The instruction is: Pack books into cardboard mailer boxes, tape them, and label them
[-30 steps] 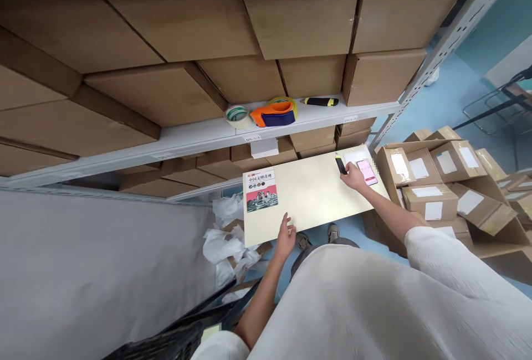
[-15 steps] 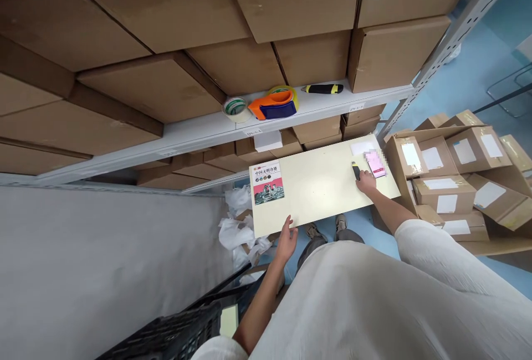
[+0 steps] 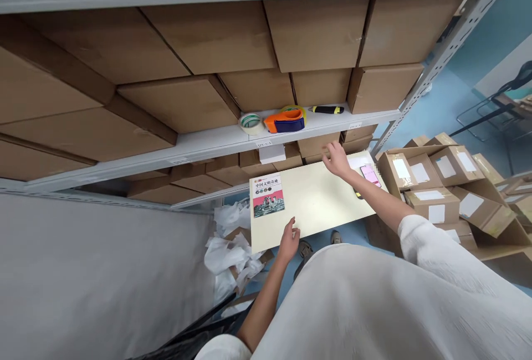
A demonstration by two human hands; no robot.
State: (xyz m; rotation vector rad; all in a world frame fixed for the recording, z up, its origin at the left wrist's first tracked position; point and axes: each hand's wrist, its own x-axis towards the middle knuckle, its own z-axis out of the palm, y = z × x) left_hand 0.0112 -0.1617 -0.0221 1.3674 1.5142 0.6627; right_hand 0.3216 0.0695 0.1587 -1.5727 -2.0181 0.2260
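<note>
A cream board (image 3: 318, 199) lies level in front of me, with a book (image 3: 268, 195) flat on its left end. My left hand (image 3: 290, 240) is at the board's near edge, fingers apart and holding nothing. Over the far edge my right hand (image 3: 336, 159) is raised with loosely bent, parted fingers and nothing in it. Beneath the right forearm lies a utility knife (image 3: 358, 194), mostly hidden. A phone (image 3: 369, 175) with a pink screen rests at the board's right end, beside a white paper (image 3: 359, 159).
On the grey shelf (image 3: 216, 140) sit a tape roll (image 3: 250, 123), an orange and blue tape dispenser (image 3: 285, 121) and another utility knife (image 3: 327, 109). Cardboard boxes (image 3: 249, 91) fill the rack. A large carton (image 3: 390, 194) of labelled boxes stands right; white plastic wrapping (image 3: 228, 255) is left.
My right hand has let go of the utility knife, leaving it on the board, and has moved up and left. The view has tilted upward. My left hand stays by the near edge.
</note>
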